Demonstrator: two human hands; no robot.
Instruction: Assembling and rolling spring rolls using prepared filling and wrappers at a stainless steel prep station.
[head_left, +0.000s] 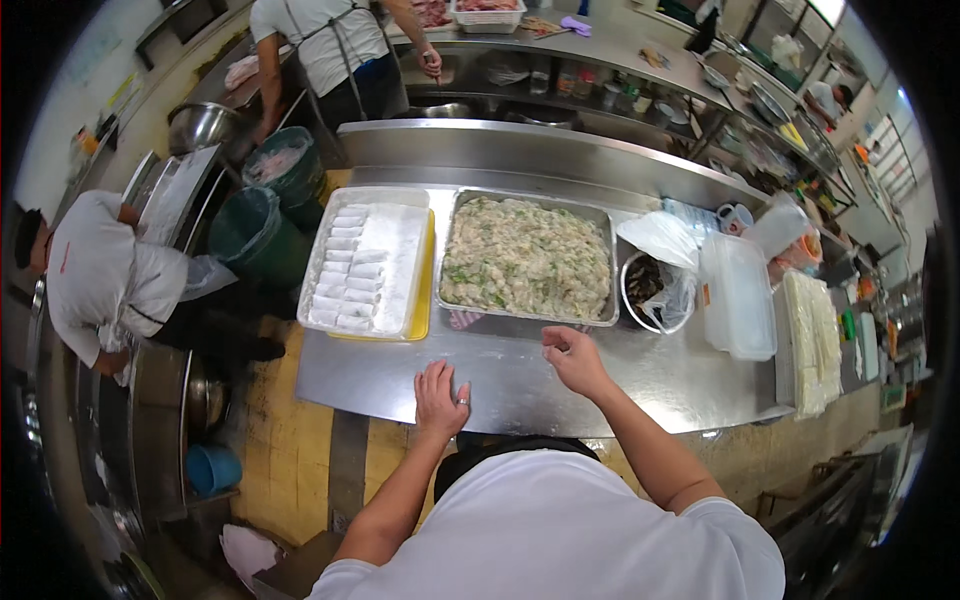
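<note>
My left hand (441, 399), with a ring on it, rests palm down near the front edge of the steel table (510, 367), fingers apart and holding nothing. My right hand (571, 361) is just in front of the metal tray, its fingers curled; whether something small is in them cannot be told. A pale minced filling with green bits (527, 259) fills the metal tray (616, 300), and a striped cloth (465, 320) shows under its front edge. Left of it, white rolls (349, 274) lie in rows in a white plastic tray (307, 289), on a yellow tray (421, 307).
Right of the filling stand a white bucket (660, 330) with dark contents and a plastic bag, a translucent plastic container (739, 300), and a wrapped pale stack (814, 345). Green bins (255, 232) stand left of the table. Co-workers stand at the left (120, 262) and behind the table (337, 52).
</note>
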